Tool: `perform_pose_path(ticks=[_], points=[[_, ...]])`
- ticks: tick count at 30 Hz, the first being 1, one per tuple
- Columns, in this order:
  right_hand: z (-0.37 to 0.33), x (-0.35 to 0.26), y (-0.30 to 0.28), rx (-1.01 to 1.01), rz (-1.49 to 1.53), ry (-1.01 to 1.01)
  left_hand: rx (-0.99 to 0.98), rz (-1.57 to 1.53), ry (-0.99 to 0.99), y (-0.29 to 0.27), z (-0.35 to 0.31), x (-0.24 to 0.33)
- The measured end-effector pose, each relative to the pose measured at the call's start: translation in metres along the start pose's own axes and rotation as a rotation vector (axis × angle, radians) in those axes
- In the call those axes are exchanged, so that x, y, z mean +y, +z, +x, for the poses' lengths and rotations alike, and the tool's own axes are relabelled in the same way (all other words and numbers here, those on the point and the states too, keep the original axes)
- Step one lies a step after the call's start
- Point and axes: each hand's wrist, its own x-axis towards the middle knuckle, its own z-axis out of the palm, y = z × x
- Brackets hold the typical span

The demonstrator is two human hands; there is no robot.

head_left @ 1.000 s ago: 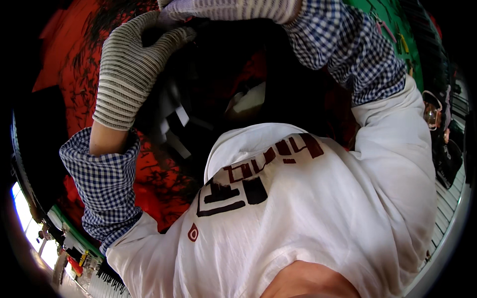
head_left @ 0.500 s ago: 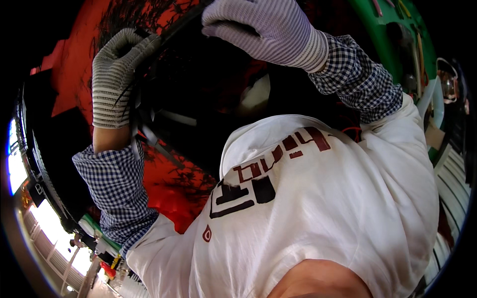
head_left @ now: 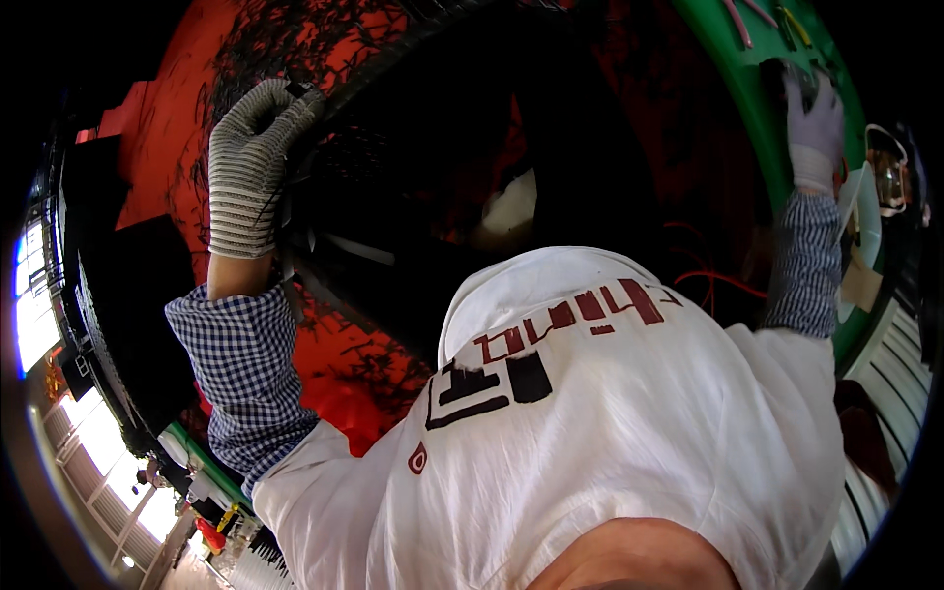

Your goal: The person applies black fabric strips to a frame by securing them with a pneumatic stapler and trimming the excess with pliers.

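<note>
My left hand, in a striped knit glove, is closed at the fingertips by the dark rim of a large black round piece. What it pinches there is dark and too small to name. Far to the right, my right hand, in a pale glove, reaches over a green surface. Its fingers are apart beside a dark object, and I see nothing held in them. Inside the black piece lies deep shadow, with a pale patch showing.
Black slivers litter the red surface around the black piece. Pink and yellow-handled tools lie on the green surface. A clear container with a handle stands at the right edge. A thin red cord curves near my right side.
My right hand has moved from above the black piece, far right to the green surface, its fingers now apart. My left hand remains closed by the rim, shifted slightly in view.
</note>
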Motion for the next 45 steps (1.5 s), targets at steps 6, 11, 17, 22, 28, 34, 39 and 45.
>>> perform_pose_path(ticks=[6, 11, 17, 22, 28, 34, 39, 45], points=[[-0.028, 0.054, 0.024, -0.256, -0.406, -0.009, -0.012, -0.067, 0.079, 0.014, -0.004, 0.009], [-0.002, 0.054, 0.033, -0.353, -0.260, 0.224, 0.074, 0.068, 0.219, 0.012, -0.002, 0.005], [-0.006, 0.067, 0.008, -0.414, -0.167, 0.338, 0.061, 0.214, 0.277, 0.015, 0.003, 0.013], [0.000, 0.066, -0.001, -0.452, -0.053, 0.352, 0.101, 0.301, 0.248, 0.016, -0.006, 0.026], [0.040, 0.033, -0.064, 0.007, 0.479, 0.114, 0.033, 0.281, 0.153, 0.018, -0.009, 0.029], [0.043, -0.134, -0.133, -0.442, 1.084, 0.077, 0.035, 0.131, 0.271, 0.023, 0.000, 0.016], [0.000, -0.225, -0.125, 0.138, 0.185, -1.032, 0.021, 0.172, 0.175, 0.016, -0.008, 0.019], [-0.037, -0.258, -0.134, -0.349, 0.814, -0.854, 0.051, 0.123, 0.124, 0.015, -0.009, 0.010]])
